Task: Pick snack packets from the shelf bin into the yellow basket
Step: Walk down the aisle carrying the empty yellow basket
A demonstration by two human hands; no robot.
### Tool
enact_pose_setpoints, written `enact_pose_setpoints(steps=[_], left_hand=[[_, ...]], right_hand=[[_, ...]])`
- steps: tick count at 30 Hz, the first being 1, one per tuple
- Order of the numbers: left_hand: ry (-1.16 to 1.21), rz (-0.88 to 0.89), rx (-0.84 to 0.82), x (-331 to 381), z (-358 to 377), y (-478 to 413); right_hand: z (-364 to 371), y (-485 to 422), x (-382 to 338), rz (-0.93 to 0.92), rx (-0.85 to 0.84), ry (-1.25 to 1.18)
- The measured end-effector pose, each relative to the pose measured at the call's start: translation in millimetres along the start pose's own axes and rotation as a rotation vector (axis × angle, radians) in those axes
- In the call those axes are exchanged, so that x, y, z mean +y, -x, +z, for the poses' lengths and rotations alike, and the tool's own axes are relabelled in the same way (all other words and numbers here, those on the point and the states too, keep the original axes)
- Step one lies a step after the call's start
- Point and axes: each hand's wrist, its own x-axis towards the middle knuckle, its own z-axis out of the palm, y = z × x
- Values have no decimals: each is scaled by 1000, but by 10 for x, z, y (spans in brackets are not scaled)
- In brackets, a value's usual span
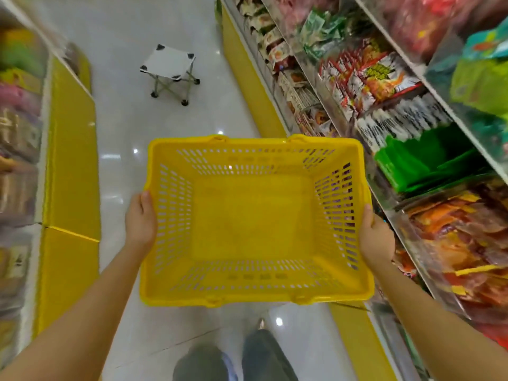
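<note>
Holding an empty yellow basket level with both hands in a shop aisle, beside shelves of snack packets.

The left hand is clamped on the basket's left rim and the right hand on its right rim, thumbs on top; nothing lies inside. The shelf bins stand close on the right, with red-and-white packets, green packets and orange packets. A small folding stool stands on the floor ahead. To pick well, the basket probably needs resting somewhere or holding in one hand, freeing the right hand nearest the bins, and keeping the basket close under the chosen bin.
</note>
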Motion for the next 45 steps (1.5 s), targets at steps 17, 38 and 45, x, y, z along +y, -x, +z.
enact_pose_setpoints(steps=[17,38,45], left_hand=[[80,-92,107,225,-178,-2596],[85,-142,179,886,181,-6112],[92,-137,115,952,282,-7487]], right_hand=[[1019,-1597,-2637,-200,-10,-13],[2717,-4013,-5369,-268,-116,35],[3249,-4530,-6225,-229,-90,-6]])
